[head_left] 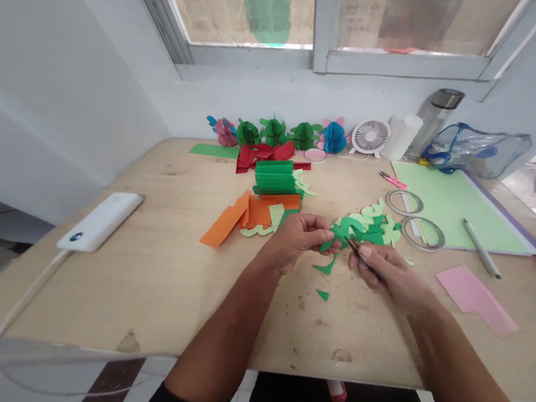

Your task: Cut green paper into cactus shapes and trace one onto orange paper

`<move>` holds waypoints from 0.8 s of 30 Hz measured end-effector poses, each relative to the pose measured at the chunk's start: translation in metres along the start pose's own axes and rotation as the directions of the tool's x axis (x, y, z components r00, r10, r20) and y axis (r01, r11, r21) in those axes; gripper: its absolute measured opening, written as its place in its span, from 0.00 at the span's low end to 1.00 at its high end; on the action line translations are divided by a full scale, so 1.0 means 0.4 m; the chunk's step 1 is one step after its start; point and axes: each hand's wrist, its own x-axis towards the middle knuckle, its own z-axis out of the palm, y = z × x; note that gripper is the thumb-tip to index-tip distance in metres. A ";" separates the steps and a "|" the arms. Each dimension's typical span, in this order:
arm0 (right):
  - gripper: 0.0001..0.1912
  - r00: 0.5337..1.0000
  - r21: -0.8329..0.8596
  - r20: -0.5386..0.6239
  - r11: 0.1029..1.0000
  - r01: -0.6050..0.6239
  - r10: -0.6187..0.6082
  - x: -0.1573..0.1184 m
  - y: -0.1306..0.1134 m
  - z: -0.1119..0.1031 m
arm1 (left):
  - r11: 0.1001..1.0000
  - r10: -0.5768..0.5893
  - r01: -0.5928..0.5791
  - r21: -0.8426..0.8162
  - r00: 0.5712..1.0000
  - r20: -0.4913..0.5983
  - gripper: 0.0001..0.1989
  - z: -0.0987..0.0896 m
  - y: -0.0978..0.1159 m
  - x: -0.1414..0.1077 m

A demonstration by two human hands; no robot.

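Nearest to us on the counter [170, 293] lies a loose green scrap [322, 295]; a brushing forearm could sweep so light a bit away. Just beyond, our right hand [388, 269] is closed around dark scissors [356, 247], and our left hand [305, 234] pinches a piece of green paper [325, 246] between thumb and fingers. The blades point toward those fingertips — if the paper slipped, we could nick a finger or snip the wrong part. How far the blades are apart we cannot tell.

Right behind the hands, the pile of cut shapes [368, 234] is crowded: a finished shape might get bent or mixed with waste, green on green. Beside it, the tape rolls [421, 247] could be nudged into the heap. The orange paper [226, 225], near our left wrist, could be creased by a careless elbow.

Farther back, the pleated green paper [273, 179] and the paper flowers [276, 131] seem safe from our hands — unless the fan [371, 136] blew them over.
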 end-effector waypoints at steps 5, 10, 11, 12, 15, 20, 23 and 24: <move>0.26 0.994 0.068 -0.084 0.995 0.074 -0.068 -0.007 -0.003 -0.017 | 0.999 0.006 -0.006 -0.034 1.000 -0.016 0.10 0.000 -0.005 0.004; 0.20 0.877 0.160 -0.472 0.970 0.185 -0.089 0.010 0.006 -0.024 | 1.000 0.005 -0.004 -0.005 1.000 0.026 0.09 0.000 -0.006 0.001; 0.19 0.851 0.153 -0.518 0.968 0.200 -0.094 0.013 0.008 -0.026 | 1.000 -0.001 0.000 0.009 0.999 0.051 0.09 0.001 -0.006 0.000; 0.19 0.839 0.143 -0.536 0.969 0.204 -0.097 0.014 0.009 -0.029 | 1.000 -0.008 0.006 0.023 0.997 0.079 0.10 0.001 -0.006 -0.001; 0.19 0.888 0.117 -0.452 0.982 0.148 -0.080 0.014 0.014 -0.035 | 0.998 -0.020 0.011 0.058 0.987 0.158 0.10 0.004 -0.004 -0.006; 0.24 0.946 0.030 -0.318 0.997 0.072 -0.059 0.006 0.007 -0.025 | 0.991 -0.040 0.014 0.132 0.980 0.193 0.09 0.005 -0.002 -0.007; 0.25 0.937 0.014 -0.341 0.997 0.082 -0.072 0.005 -0.001 -0.014 | 0.984 -0.047 0.023 0.174 0.989 0.137 0.09 0.005 -0.007 -0.003; 0.24 0.933 0.025 -0.353 0.996 0.089 -0.075 0.007 -0.001 -0.011 | 0.982 -0.043 0.022 0.187 0.993 0.109 0.09 0.005 -0.008 -0.002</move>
